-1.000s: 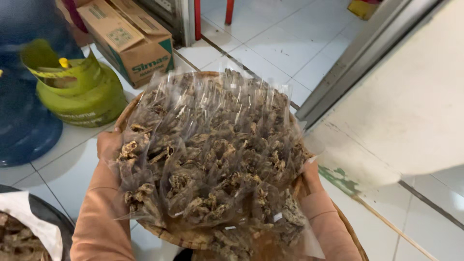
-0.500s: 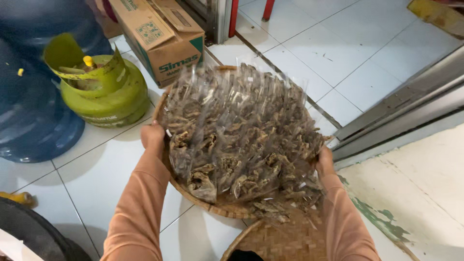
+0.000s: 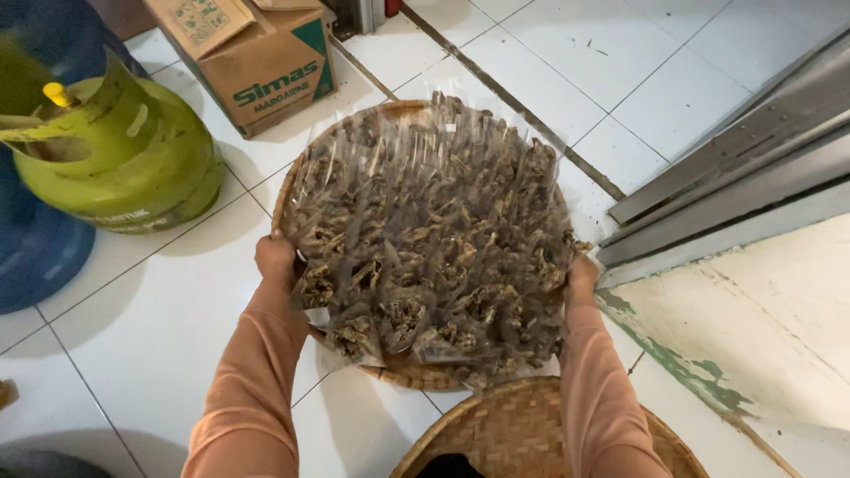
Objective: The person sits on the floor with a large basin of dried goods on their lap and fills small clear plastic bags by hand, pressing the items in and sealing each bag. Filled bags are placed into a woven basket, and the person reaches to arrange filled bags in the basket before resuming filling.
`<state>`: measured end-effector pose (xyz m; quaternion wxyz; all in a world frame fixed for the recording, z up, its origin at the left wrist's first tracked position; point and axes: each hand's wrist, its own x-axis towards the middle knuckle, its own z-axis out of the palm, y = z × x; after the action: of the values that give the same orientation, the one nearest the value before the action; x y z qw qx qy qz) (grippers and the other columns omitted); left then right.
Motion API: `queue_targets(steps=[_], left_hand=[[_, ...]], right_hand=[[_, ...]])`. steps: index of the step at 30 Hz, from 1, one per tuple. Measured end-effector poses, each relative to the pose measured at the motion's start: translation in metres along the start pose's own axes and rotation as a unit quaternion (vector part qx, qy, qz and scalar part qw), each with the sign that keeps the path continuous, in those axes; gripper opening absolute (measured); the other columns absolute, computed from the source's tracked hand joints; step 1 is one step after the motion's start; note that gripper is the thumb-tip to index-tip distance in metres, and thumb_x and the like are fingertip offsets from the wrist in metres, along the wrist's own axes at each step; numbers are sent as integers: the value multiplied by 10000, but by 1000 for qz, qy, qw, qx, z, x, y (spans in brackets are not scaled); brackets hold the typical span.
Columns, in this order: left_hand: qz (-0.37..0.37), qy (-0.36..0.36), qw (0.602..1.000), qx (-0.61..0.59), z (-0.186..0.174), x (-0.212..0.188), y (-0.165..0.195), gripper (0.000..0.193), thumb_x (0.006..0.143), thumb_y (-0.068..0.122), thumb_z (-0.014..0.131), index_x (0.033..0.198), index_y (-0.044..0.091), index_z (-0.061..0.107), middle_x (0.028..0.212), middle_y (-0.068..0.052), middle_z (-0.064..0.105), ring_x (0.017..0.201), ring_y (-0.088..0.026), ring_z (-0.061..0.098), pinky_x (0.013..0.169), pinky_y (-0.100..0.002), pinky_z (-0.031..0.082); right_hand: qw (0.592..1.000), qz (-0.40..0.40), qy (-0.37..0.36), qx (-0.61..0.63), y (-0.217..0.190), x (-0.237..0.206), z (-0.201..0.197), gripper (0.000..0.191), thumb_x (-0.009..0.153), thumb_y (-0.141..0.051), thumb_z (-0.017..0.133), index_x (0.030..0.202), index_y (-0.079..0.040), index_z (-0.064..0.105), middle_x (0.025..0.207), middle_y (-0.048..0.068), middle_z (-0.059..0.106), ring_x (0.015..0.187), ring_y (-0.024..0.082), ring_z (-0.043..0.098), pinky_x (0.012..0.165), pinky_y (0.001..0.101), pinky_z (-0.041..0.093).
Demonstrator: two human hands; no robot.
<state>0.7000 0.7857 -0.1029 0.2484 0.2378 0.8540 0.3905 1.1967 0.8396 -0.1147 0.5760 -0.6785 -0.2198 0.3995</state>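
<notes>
A round woven bamboo tray point(image 3: 292, 190) is held out over the white tiled floor point(image 3: 159, 327), piled with small clear plastic packets of dried brown snack point(image 3: 434, 239). The tray is round, so it has no real long axis; it lies roughly level, and the packets mostly stand with their sealed tops fanning toward the far side. The left hand point(image 3: 276, 259) grips the left rim, fingers curled onto its edge, and the right hand point(image 3: 583, 270) grips the right rim the same way, its fingers partly hidden by the packets. Both arms wear salmon-pink sleeves point(image 3: 248, 389).

To the far left stand a green gas cylinder point(image 3: 133, 168) and, just beside it, a blue water jug point(image 3: 40, 248); a cardboard box point(image 3: 266, 62) sits far of the tray. A second woven tray point(image 3: 522, 434) lies near, just below the held one. A grey metal door track point(image 3: 735, 177) runs along the right.

Compared with half a second ago, the tray sits lower and more central in view, and the box and cylinder appear farther to the left.
</notes>
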Motion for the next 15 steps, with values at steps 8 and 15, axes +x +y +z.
queue_targets(steps=[8, 15], left_hand=[[-229, -266, 873, -339, -25, -33, -87, 619, 1065, 525, 217, 1480, 127, 444, 1330, -111, 603, 1136, -317, 624, 970, -556, 515], [-281, -420, 757, -414, 17, -166, -171, 715, 1063, 555, 201, 1488, 19, 411, 1441, -221, 515, 1259, -408, 556, 1091, -592, 441]], right_hand=[[977, 70, -135, 147, 7, -22, -31, 270, 1013, -244, 579, 1180, -35, 611, 1143, 123, 624, 1006, 269, 599, 859, 450, 507], [929, 239, -177, 222, 43, -47, -110, 392, 1027, -268, 502, 1354, -52, 497, 1374, 224, 488, 1225, 398, 504, 1030, 537, 434]])
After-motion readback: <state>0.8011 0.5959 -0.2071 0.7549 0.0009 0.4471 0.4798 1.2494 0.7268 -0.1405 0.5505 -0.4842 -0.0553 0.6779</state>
